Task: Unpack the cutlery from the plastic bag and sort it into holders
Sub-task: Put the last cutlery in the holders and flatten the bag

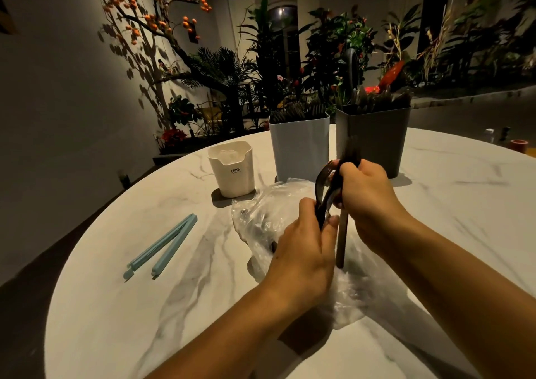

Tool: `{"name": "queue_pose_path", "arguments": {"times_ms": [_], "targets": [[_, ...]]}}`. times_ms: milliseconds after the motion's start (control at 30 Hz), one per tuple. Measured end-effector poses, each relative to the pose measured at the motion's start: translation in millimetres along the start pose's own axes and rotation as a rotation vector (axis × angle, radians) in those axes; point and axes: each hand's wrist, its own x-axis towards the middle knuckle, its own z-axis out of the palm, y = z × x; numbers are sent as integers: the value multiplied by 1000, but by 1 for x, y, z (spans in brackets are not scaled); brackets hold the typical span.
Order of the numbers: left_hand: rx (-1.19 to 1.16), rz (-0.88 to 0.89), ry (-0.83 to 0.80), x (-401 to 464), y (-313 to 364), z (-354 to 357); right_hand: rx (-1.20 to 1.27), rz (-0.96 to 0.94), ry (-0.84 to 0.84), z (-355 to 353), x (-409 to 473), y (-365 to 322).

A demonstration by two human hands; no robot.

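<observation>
**Bundle held above the bag: risks of a spill or a mis-sort**

The round marble worktop (116, 306) is lit unevenly, with much of the scene in shadow, so dark cutlery could be misread by type. Three holders are set at its far side: a grey holder (374, 143) and a pale blue holder (300, 149), both already loaded with dark pieces, and a smaller cream holder (233, 172) in which no cutlery can be seen. The two tall ones stand just beside each other, so a hurried drop could be placed in the wrong one, or a full holder could be knocked.

The crumpled plastic bag (261, 219) lies under the hands, and some pieces appear to be left inside; it could be dragged along if caught by a handle.

The right hand (368, 201) is curled round a bundle of dark cutlery (340, 204) held upright above the bag. The left hand (304, 251) is pinching a piece at the bundle's left side. If that piece is pulled hard, others may be loosened and dropped.

A blue sealing clip (162, 248) lies open to the left, well apart.
</observation>
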Motion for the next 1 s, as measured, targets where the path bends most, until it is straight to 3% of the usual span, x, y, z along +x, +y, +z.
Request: {"name": "queue_pose_path", "arguments": {"times_ms": [167, 267, 400, 533, 633, 800, 1000], "targets": [[-671, -176, -208, 3, 5, -13, 129, -25, -27, -11, 1, -5], [-883, -241, -310, 3, 10, -24, 208, -6, -163, -16, 0, -6], [-914, -261, -368, 2, 8, -30, 266, 73, -360, -19, -1, -7], [-728, -205, -370, 0, 2, -30, 203, 101, -443, -26, 3, -7], [-713, -214, -336, 2, 1, -28, 150, 84, -489, -27, 2, -6], [-753, -196, -264, 8, 3, -26, 230, 53, -349, -19, -2, -4], [-698, -213, -6, 13, -1, -29, 376, 29, -238, -19, -3, -9]]}}
